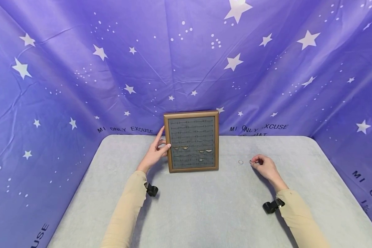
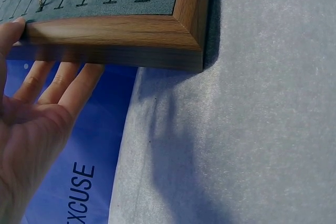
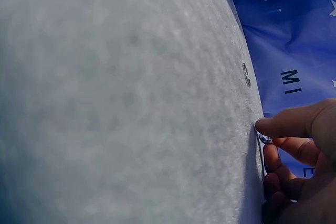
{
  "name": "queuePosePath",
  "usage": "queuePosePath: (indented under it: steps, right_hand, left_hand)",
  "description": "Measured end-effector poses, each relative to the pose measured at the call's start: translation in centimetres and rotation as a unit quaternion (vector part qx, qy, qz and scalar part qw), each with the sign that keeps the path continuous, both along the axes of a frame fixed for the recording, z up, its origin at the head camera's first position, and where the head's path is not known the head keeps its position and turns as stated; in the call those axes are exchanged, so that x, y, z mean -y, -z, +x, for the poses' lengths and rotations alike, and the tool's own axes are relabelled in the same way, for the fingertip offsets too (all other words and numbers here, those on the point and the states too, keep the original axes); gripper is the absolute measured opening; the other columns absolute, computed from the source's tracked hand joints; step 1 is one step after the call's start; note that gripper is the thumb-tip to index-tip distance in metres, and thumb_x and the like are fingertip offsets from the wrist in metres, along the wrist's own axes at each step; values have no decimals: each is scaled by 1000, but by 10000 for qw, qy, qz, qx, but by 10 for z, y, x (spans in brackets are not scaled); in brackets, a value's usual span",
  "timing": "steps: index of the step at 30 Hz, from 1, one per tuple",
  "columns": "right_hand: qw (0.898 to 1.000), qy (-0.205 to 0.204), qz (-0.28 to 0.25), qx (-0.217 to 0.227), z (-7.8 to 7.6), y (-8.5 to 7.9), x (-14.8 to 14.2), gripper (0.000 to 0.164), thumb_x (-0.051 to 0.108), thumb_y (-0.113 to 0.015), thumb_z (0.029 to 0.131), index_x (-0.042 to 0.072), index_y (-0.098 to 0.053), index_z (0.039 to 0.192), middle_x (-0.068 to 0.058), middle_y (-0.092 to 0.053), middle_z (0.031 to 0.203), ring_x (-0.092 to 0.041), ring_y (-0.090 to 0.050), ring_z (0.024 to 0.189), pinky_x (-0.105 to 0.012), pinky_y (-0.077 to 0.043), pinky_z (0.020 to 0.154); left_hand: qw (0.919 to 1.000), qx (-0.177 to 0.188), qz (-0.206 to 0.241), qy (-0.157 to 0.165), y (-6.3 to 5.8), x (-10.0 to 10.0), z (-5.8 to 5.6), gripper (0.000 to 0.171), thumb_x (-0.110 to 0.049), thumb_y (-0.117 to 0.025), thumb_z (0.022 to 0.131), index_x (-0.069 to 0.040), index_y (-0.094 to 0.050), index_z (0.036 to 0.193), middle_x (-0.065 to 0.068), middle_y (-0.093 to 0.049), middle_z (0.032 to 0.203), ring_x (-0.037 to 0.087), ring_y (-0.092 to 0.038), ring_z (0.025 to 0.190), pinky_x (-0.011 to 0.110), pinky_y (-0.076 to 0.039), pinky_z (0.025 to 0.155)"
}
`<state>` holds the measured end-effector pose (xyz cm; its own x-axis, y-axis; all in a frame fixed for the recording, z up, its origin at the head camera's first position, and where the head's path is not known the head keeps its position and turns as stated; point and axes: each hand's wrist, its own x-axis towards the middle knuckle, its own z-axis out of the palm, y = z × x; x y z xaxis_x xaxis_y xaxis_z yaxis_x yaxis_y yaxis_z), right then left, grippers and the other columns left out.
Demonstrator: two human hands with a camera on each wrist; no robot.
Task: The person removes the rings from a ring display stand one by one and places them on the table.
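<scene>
A wood-framed ring display board (image 1: 217, 137) with a grey slotted pad stands upright near the table's far edge. Several rings (image 1: 208, 150) sit in slots in its lower half. My left hand (image 1: 153, 155) holds the board's left side, thumb on the front rim and fingers against the side and back, as the left wrist view shows. Off to the right, my right hand (image 1: 266, 167) pinches a small ring (image 3: 265, 139) between thumb and fingertips, low over the table. Just left of those fingertips another silvery ring (image 1: 240, 162) lies on the table.
A pale grey cloth-like surface covers the table (image 1: 204, 206). Behind it and at both sides hangs a purple-blue curtain (image 1: 198, 51) with white stars and lettering. Black wrist cameras (image 1: 151, 189) are strapped over beige sleeves (image 1: 124, 213).
</scene>
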<state>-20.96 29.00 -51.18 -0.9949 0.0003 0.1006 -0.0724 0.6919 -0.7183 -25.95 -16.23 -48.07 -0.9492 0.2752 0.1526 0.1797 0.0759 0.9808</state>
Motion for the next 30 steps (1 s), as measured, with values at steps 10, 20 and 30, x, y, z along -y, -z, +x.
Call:
queuePosePath:
  steps: [10,20,30]
  right_hand:
    - [9996,-104,186,-201,-1,3,-4,6,-4,-63,83,-3,-65,89,-15,-62,86,-25,-50,77,-37,-39,69]
    - [9992,110,-21,-374,8,-2,0,8,1,-66,84,-3,-68,91,-14,-63,88,-17,-50,76,-27,-39,67]
    - [9956,157,-716,-578,15,-7,16,10,-2,-66,84,-8,-66,93,-16,-63,84,-5,-51,71,-15,-40,63]
  left_hand:
    - [9999,115,-82,-28,-5,-2,0,77,-16,-61,97,-48,-17,152,17,-57,101,23,-65,81,44,-56,77]
    - [9999,100,-8,-43,-3,-1,0,79,-12,-60,97,-44,-15,153,16,-58,100,21,-65,79,44,-56,76]
    - [9998,171,97,61,-21,-2,11,80,-3,-58,96,-25,-12,157,14,-58,98,22,-64,78,42,-57,73]
